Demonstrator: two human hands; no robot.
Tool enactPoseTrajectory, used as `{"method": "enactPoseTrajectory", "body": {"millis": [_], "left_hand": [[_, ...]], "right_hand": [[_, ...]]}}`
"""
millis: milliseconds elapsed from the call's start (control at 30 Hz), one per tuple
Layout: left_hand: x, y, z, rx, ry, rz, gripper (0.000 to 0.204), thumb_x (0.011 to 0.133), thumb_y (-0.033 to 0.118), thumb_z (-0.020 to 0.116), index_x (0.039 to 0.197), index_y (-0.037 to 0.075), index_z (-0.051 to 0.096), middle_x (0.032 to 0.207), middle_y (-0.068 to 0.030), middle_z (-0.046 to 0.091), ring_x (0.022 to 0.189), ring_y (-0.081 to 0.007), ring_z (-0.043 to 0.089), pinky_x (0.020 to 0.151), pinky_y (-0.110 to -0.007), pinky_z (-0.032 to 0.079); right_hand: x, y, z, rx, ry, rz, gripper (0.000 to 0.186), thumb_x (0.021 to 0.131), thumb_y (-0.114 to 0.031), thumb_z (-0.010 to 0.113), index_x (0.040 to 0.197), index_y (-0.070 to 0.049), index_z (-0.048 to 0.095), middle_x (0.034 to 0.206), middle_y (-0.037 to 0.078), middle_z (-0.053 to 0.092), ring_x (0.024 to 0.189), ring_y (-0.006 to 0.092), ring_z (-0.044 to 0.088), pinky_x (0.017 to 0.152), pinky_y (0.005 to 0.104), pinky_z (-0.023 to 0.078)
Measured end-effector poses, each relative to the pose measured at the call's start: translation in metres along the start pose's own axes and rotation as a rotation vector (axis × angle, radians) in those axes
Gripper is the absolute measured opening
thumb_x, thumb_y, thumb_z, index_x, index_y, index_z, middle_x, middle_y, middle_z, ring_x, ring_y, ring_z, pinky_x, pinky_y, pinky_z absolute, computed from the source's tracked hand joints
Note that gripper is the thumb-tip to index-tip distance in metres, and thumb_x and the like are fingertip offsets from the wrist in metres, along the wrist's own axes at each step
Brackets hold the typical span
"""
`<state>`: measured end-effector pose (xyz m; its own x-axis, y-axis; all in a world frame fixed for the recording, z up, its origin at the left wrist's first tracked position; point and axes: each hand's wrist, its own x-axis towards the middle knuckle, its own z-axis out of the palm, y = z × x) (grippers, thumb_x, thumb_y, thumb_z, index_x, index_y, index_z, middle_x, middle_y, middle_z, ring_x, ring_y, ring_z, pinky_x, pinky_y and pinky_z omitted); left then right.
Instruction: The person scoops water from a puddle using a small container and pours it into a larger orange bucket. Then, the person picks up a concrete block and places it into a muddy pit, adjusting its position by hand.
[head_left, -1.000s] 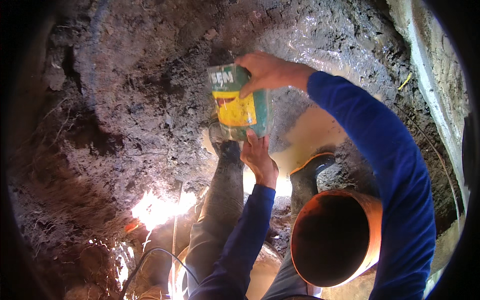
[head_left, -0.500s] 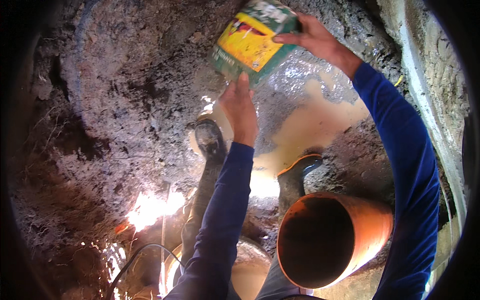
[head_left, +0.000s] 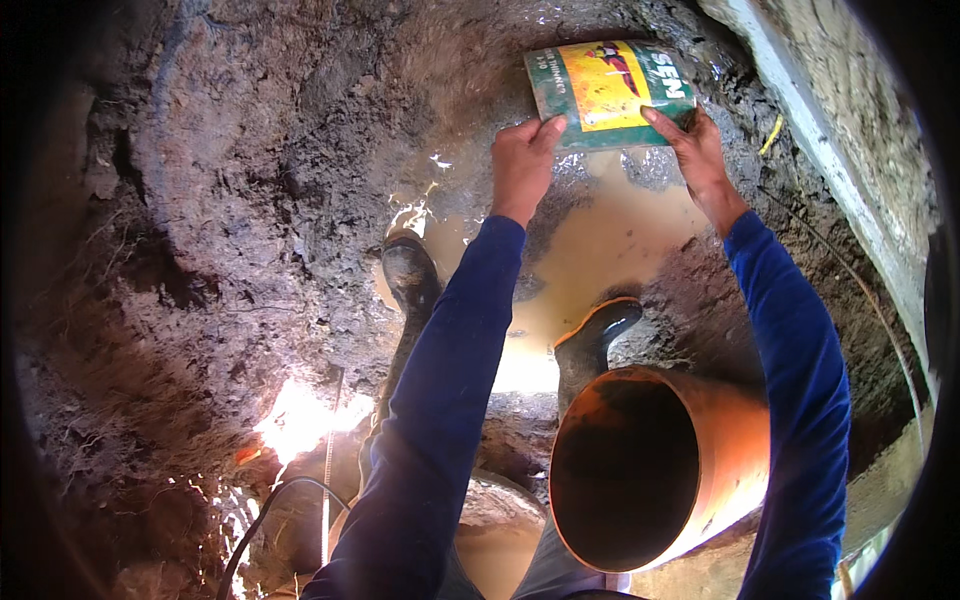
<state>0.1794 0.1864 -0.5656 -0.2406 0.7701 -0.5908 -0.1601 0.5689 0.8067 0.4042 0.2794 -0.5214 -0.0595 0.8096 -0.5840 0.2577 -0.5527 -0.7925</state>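
My left hand (head_left: pixel 523 168) and my right hand (head_left: pixel 698 165) both grip a dirty green plastic container (head_left: pixel 547 85) with a yellow label and white lettering, held sideways at the top of the view. My left fingers are at its lower left corner; my right thumb lies over the label's lower right, with the fingers round the right end. Beneath and behind it is a muddy puddle (head_left: pixel 615 240). My black rubber boots (head_left: pixel 408 275) (head_left: pixel 590 345) stand apart in the wet mud, below my hands.
A wide orange pipe (head_left: pixel 720 470) lies beside my right forearm. A rough wall with a pale edge (head_left: pixel 820 120) runs down the right. A rebar rod (head_left: pixel 328 500) and black cable (head_left: pixel 262 515) are at lower left. A round muddy-water vessel (head_left: pixel 495 510) sits between my legs.
Both hands have carried the container upward and to the right and turned it from upright through a tilt to lying sideways. The orange pipe's place in view has shifted slightly.
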Motion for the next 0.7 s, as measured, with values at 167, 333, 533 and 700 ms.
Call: {"method": "enactPoseTrajectory", "body": {"millis": [167, 333, 533, 700], "left_hand": [[-0.019, -0.001, 0.005, -0.133, -0.114, -0.129, 0.034, 0.101, 0.034, 0.07, 0.106, 0.001, 0.074, 0.082, 0.0051, 0.059, 0.073, -0.0064, 0.047, 0.066, -0.026, 0.042], [-0.088, 0.013, 0.031, -0.46, -0.21, -0.448, 0.054, 0.098, 0.046, 0.069, 0.13, 0.004, 0.062, 0.116, -0.0047, 0.068, 0.104, -0.017, 0.062, 0.099, -0.035, 0.048], [-0.171, 0.063, 0.035, -0.477, -0.247, -0.501, 0.053, 0.101, 0.049, 0.062, 0.131, 0.006, 0.054, 0.124, -0.0107, 0.063, 0.114, -0.0212, 0.062, 0.099, -0.035, 0.052], [-0.238, 0.153, -0.003, -0.404, -0.234, -0.413, 0.058, 0.106, 0.04, 0.055, 0.147, 0.0, 0.044, 0.145, -0.0146, 0.054, 0.136, -0.0268, 0.05, 0.117, -0.041, 0.039]], "right_hand": [[-0.037, 0.005, -0.009, -0.062, 0.044, -0.129, 0.051, 0.086, -0.027, 0.085, 0.119, 0.004, 0.062, 0.101, 0.012, 0.075, 0.091, 0.0214, 0.071, 0.085, 0.0361, 0.055], [-0.106, -0.056, -0.032, -0.671, 0.188, -0.089, 0.052, 0.086, -0.034, 0.08, 0.113, 0.006, 0.06, 0.099, 0.026, 0.072, 0.094, 0.0377, 0.073, 0.08, 0.0439, 0.056], [-0.204, -0.103, -0.051, -0.792, 0.244, -0.262, 0.033, 0.088, -0.019, 0.074, 0.11, 0.003, 0.063, 0.099, 0.023, 0.072, 0.095, 0.0407, 0.071, 0.085, 0.0474, 0.057], [-0.29, -0.191, -0.032, -0.601, 0.262, -0.157, 0.043, 0.077, -0.016, 0.078, 0.11, 0.005, 0.059, 0.107, 0.022, 0.066, 0.108, 0.039, 0.06, 0.096, 0.0475, 0.049]]}}
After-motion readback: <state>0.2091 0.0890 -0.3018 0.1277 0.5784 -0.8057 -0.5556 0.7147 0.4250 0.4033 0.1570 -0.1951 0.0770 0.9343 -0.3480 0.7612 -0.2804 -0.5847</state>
